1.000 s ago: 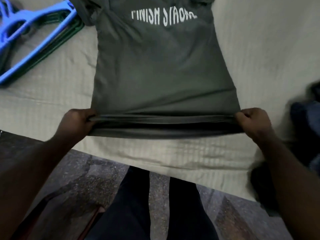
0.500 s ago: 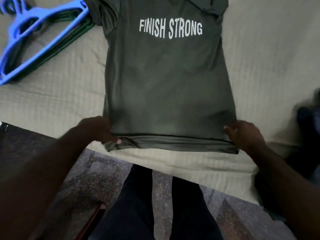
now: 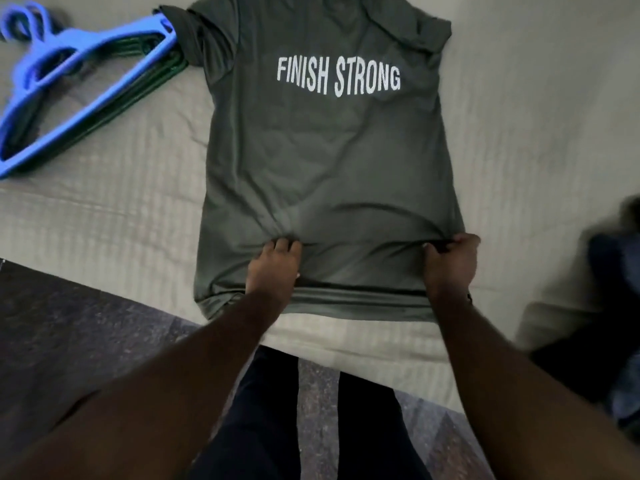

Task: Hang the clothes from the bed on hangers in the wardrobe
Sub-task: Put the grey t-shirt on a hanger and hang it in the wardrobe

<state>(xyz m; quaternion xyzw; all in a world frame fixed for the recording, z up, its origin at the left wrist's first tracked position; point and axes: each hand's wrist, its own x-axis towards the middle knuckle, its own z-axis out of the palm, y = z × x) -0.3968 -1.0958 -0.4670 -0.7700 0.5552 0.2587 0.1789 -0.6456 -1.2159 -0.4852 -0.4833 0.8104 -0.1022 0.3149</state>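
A grey T-shirt (image 3: 325, 161) is spread on the bed (image 3: 526, 133). Its fabric is clamped by the left grip (image 3: 273, 268) and the right grip (image 3: 450, 261).

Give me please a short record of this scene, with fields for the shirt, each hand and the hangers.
shirt: grey-green, lying flat on the bed, print reads "FINISH STRONG"
left hand: bunches the fabric at the shirt's lower middle
right hand: grips the shirt's lower right side
hangers: stacked on the bed, blue one on top, left of the shirt, beside its sleeve
other clothes: dark heap at the right edge, blurred
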